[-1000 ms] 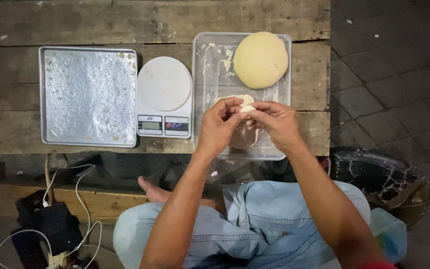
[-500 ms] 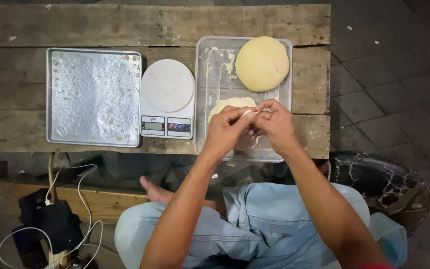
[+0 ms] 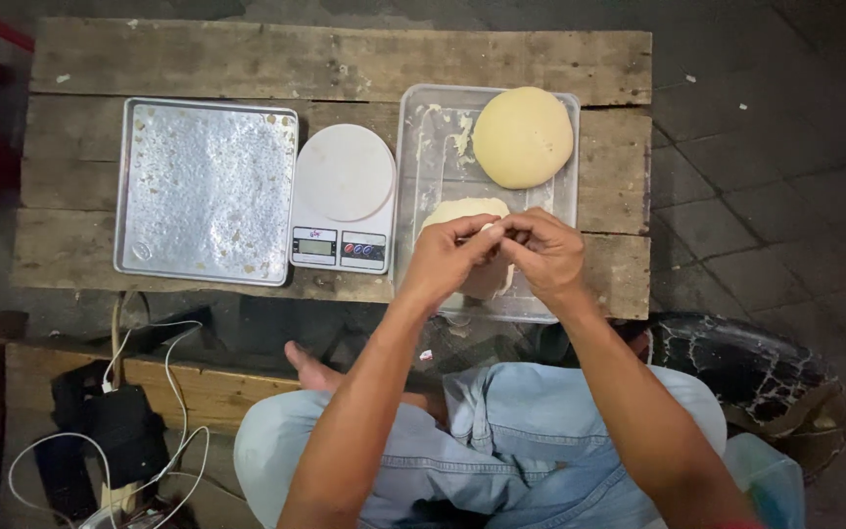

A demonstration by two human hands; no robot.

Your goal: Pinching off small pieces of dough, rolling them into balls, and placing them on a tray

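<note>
Planks of weathered wood make up the low surface (image 3: pixel 345 64) that carries everything. Largest on it is a square metal tray (image 3: pixel 206 191) at the left, dusted with pale flour and otherwise bare. Right of centre lies a clear plastic tray (image 3: pixel 430 147), smeared with scraps of dough; at its far end sits a big round dough ball (image 3: pixel 523 136), smooth and yellowish, and at its near end a flatter pale dough lump (image 3: pixel 462 211), partly hidden by the hands. Between the two trays stands a white kitchen scale (image 3: pixel 343 196) with a round platform, just beside both. Over the near end of the plastic tray, the left hand (image 3: pixel 446 260) and right hand (image 3: pixel 543 253) meet, their fingers (image 3: pixel 477 233) pinched together on a small dough piece (image 3: pixel 488 227), whitish and barely showing between the fingertips.
</note>
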